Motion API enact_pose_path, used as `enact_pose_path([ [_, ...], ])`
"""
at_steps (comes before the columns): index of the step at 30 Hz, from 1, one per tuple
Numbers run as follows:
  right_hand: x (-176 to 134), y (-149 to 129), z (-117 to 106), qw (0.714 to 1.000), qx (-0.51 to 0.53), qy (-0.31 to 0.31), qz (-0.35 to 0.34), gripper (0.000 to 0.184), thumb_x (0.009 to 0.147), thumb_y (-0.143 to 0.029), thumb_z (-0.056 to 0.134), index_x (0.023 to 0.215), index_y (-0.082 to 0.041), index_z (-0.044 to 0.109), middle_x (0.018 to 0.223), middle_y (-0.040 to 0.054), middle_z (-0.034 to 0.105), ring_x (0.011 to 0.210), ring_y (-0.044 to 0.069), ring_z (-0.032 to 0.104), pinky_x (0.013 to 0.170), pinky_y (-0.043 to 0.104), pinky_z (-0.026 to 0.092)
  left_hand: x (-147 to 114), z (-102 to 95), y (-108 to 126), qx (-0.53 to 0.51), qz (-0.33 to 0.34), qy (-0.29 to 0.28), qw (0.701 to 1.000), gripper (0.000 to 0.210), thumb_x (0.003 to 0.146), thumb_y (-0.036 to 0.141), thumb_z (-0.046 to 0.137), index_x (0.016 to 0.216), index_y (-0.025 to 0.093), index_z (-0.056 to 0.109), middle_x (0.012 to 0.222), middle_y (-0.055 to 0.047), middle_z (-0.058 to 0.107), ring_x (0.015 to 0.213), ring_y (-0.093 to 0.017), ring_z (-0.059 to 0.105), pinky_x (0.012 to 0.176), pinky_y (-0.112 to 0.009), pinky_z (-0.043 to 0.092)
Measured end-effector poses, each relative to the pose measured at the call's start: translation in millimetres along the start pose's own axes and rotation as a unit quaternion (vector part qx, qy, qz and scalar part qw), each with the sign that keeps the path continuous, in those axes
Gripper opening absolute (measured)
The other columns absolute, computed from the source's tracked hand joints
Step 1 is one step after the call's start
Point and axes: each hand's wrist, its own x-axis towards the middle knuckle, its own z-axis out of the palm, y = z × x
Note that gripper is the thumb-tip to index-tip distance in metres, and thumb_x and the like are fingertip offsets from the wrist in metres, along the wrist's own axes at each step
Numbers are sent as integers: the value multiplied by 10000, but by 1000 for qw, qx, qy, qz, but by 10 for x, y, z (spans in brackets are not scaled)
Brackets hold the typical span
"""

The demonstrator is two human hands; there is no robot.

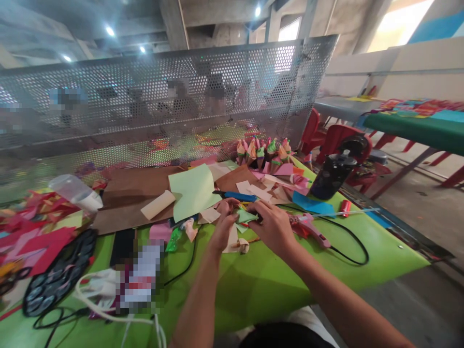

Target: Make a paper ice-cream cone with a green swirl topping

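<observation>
Between my two hands is a small piece of light green paper (246, 216), pinched from both sides. My left hand (225, 223) has its fingers closed on the paper's left edge. From the right, my right hand (271, 223) grips the same piece with thumb and fingers. Just below lie cream paper scraps and a small beige rolled bit (244, 246). A pink glue gun (311, 229) with a black cord rests right of my right hand. Behind the hands is a blue strip-like object (240, 196).
A large pale green sheet (192, 191) and brown paper (134, 191) lie behind. Several paper ice-cream cones (261, 152) stand at the perforated metal screen (163, 106). A dark bottle (333, 176) stands right. Cables, a black palette-like tray (61, 270) and a clear cup (74, 191) are left.
</observation>
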Motion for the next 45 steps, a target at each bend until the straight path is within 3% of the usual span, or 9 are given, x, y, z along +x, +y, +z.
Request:
enact_pose_path([
  [8,11,3,-52,998,57,-4,-7,375,657,-28,596,945,-234,720,898,21,737,767,195,661,688,272,455,-34,87,99,-44,-20,-9,999,323,689,253,645,1005,229,580,999,-15,553,1037,-210,512,911,-311,413],
  [20,72,1,-102,996,79,-34,14,322,650,-14,657,875,-228,744,871,21,736,760,190,672,665,268,456,-28,70,93,-53,-22,-24,998,329,684,221,639,1010,219,602,1001,-17,559,1019,-205,527,915,-312,430],
  [27,117,32,-147,997,7,-72,-22,221,757,-30,657,860,-216,719,892,46,728,800,195,651,676,266,426,-23,69,115,-30,-35,-46,998,339,682,216,638,1017,218,581,973,-14,554,993,-200,537,859,-295,429],
  [34,142,12,-210,982,-110,-118,-93,276,795,8,532,927,-189,673,897,61,660,771,186,578,649,284,354,-7,60,62,-28,-41,-84,995,325,699,221,618,1017,218,550,968,-23,590,986,-225,562,847,-333,437],
  [41,178,-21,-281,973,-140,-150,-107,258,843,-4,509,933,-184,670,918,76,655,794,197,579,669,298,355,50,20,-74,-24,-41,-86,995,286,739,215,616,1017,191,555,1006,-72,619,998,-243,538,874,-395,447],
  [45,167,-18,-273,974,-137,-145,-111,259,841,4,514,915,-187,674,916,81,656,802,201,578,676,299,368,41,35,-79,-16,-39,-75,996,264,807,262,623,1062,205,581,975,-46,608,951,-227,546,868,-382,441],
])
